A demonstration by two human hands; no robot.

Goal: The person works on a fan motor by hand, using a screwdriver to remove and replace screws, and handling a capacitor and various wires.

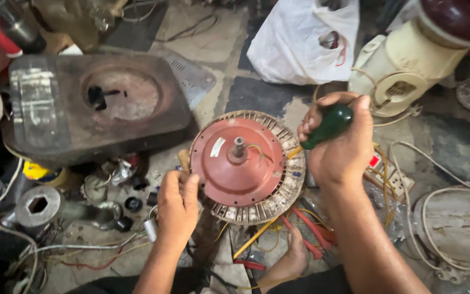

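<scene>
A round red motor part (240,163) with a ring of pale slotted laminations around its rim and a short central shaft stands tilted on the floor in front of me. My left hand (177,204) grips its lower left edge. My right hand (337,142) is closed on the green handle of a screwdriver (327,126). Its yellow shank points down-left and meets the right rim of the motor part. A bare foot (295,256) rests just below the part.
A dark rusty metal housing (96,103) lies at upper left. A white plastic bag (300,41) and a cream appliance body (403,65) sit at the top right. Loose wires, red-handled pliers (308,228), a hexagonal-holed metal piece (38,206) and small parts litter the floor.
</scene>
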